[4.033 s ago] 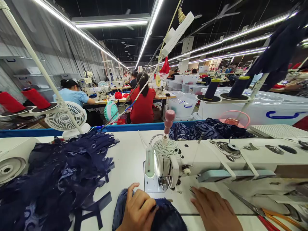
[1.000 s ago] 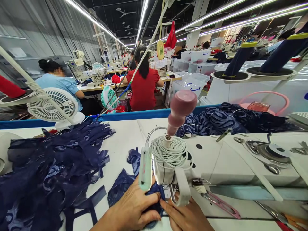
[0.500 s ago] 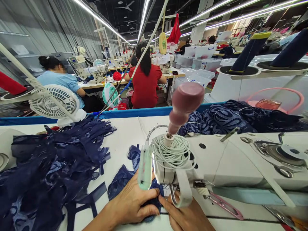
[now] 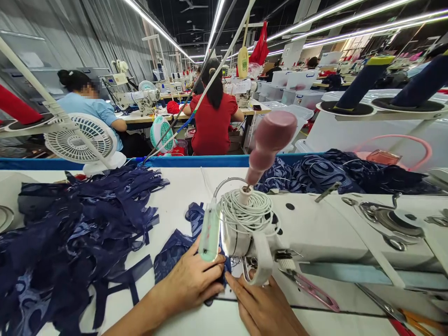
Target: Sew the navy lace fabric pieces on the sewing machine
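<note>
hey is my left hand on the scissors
No, your left hand rests on navy fabric; the scissors lie off to the right.

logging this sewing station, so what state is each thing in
Left hand: laid on the fabric
Right hand: fingers extended, index finger at the fabric's edge
Navy fabric: partly under the left hand
Sewing machine: running or stopped, cannot tell
Machine lamp: lit
Pale cord: coiled
Navy strips: heaped loosely
Ceiling light: lit
</note>
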Motion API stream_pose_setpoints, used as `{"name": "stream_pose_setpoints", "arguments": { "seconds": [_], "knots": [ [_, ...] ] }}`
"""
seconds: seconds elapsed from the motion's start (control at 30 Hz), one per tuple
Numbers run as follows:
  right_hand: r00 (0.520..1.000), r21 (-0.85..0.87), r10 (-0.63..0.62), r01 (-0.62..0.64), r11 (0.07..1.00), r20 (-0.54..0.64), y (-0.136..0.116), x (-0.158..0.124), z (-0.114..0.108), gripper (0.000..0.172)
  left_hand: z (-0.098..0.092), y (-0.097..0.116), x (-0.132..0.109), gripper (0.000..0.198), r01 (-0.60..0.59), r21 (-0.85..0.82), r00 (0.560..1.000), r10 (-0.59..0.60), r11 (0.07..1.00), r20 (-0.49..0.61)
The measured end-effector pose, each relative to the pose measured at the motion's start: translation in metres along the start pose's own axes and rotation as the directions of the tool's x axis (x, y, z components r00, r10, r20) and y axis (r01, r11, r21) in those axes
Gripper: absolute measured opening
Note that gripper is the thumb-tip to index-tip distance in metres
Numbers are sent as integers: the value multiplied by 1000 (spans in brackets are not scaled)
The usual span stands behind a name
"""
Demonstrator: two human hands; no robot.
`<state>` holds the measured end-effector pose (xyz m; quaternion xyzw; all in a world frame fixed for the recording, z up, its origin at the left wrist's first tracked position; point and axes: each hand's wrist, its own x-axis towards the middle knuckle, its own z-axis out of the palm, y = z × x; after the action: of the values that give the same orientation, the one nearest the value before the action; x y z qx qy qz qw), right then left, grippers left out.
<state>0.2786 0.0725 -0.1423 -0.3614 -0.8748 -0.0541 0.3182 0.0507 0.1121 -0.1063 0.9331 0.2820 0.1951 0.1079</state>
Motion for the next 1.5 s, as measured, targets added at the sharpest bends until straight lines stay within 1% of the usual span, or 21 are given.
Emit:
{"name": "stream_pose_setpoints", "arguments": {
  "seconds": [0.07,0.13,0.17,0.23,0.3,0.37,0.47,0.57,0.67,0.7,0.8,0.83,0.9,0.97,1.17,1.27,1.37,1.43,1.5],
  "knots": [
    [994,23,20,-23,999,106,-1,6,-10,43,-3,-2,2,16,5,-18,1000,-5,1000,-13],
    [986,34,24,-30,999,162,0,9,-18,43,-4,-3,4,15,6,-25,1000,-7,1000,-19],
    [987,38,25,-31,999,158,1,10,-20,42,-3,-2,4,14,10,-21,1000,-11,1000,-19],
    [996,61,44,-49,997,82,3,10,-22,37,0,0,3,15,9,7,1000,-9,1000,-27],
    [996,102,88,-87,991,-7,6,10,-22,31,6,2,-1,23,-9,40,999,11,999,-51],
    [992,111,111,-104,988,-57,7,11,-21,30,11,5,-4,29,-24,54,996,28,998,-82],
    [997,67,72,-71,995,-6,4,15,-22,33,12,7,-7,29,-7,4,994,8,1000,-113],
    [998,22,53,-54,998,44,2,16,-23,36,9,8,-7,24,5,-74,994,-13,997,-109],
    [997,-36,35,-32,999,72,3,16,-20,37,8,6,-6,25,-2,-85,994,-8,996,-110],
    [997,-49,28,-25,998,73,4,16,-18,37,8,6,-6,26,-4,-76,994,-5,997,-110],
    [999,-82,11,-14,997,-46,8,15,-11,35,8,3,-4,30,-9,-44,995,4,999,-104],
    [998,-89,8,-13,996,-61,9,15,-9,35,9,2,-3,31,-7,-32,994,4,999,-110],
    [999,-97,8,-11,995,-31,11,14,-7,37,9,0,-2,32,2,-15,991,-4,1000,-133],
    [999,-92,10,-5,996,53,13,11,-8,40,10,-2,-1,30,10,-7,988,-11,1000,-155],
    [992,-79,12,-2,997,127,14,3,-8,45,8,-3,0,35,-4,14,983,6,1000,-184],
    [990,-45,50,-44,998,134,12,4,-9,45,5,-2,3,31,-13,8,977,14,1000,-214],
    [984,-6,84,-85,996,155,11,8,-13,43,4,-1,6,29,18,9,976,-16,1000,-219],
    [986,28,102,-107,994,133,10,10,-16,41,4,0,7,28,39,23,977,-33,999,-211],
    [989,69,121,-127,990,85,10,12,-18,39,4,1,8,26,49,20,977,-44,999,-208]
  ]
}}
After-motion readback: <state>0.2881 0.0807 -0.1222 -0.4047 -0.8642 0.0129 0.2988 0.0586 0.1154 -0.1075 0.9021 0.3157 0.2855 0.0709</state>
